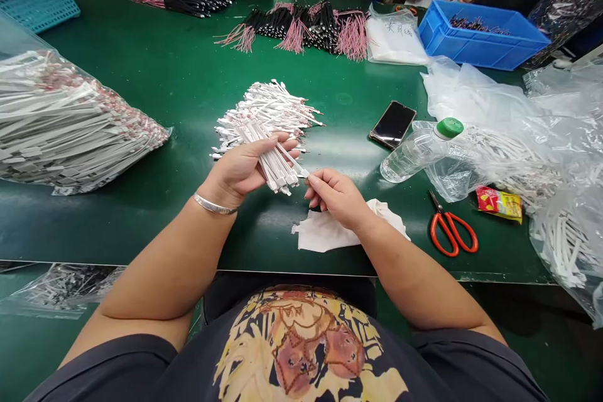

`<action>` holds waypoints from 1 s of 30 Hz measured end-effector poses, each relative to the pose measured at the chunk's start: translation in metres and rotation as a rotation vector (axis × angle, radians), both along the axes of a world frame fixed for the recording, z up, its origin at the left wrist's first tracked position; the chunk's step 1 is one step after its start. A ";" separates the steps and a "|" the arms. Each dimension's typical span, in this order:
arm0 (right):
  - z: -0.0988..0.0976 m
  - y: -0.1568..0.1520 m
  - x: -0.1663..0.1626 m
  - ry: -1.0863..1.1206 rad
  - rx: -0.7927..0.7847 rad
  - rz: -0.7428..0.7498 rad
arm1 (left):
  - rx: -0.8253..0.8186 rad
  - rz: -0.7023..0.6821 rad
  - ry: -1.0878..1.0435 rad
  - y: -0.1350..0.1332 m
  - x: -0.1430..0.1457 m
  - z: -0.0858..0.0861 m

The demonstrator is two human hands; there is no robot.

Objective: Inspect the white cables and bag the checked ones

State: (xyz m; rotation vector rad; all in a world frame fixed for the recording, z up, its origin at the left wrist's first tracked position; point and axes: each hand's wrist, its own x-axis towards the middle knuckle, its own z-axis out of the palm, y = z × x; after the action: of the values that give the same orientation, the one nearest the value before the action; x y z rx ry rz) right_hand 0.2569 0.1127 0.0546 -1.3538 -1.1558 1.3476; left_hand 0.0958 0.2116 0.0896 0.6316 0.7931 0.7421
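Note:
A bundle of white cables [276, 166] with small connector ends lies in my left hand [245, 166], the thumb across it and the fingers curled beneath. My right hand [336, 196] is just to the right, thumb and forefinger pinching the end of one white cable [298, 168] that reaches out of the bundle. Behind my left hand a loose heap of similar white cables [277, 107] with reddish tips rests on the green table [179, 226]. Below my right hand lies a crumpled white cloth [325, 233], partly covered by my forearm.
On the right are a phone [393, 124], a clear bottle [414, 152] lying tilted, red-handled scissors [452, 230] and plastic bags of cables [568, 239]. A large cable bag [70, 125] stands left. Black-and-pink wire bundles [301, 28] and a blue bin [485, 44] sit across, near two people.

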 end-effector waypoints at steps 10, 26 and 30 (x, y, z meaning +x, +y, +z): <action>0.003 -0.002 -0.001 0.018 -0.018 0.016 | 0.034 -0.009 -0.007 0.000 0.000 -0.002; 0.003 -0.001 -0.006 0.078 -0.019 -0.044 | 0.031 -0.140 0.033 -0.013 0.008 -0.005; 0.006 -0.001 -0.004 0.200 -0.121 -0.046 | 0.020 -0.134 0.006 -0.009 0.004 -0.005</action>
State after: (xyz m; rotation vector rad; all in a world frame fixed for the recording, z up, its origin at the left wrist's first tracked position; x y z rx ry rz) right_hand 0.2532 0.1114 0.0605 -1.2891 -0.9168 1.5017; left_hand 0.1001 0.2030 0.0849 0.6985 0.7421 0.6270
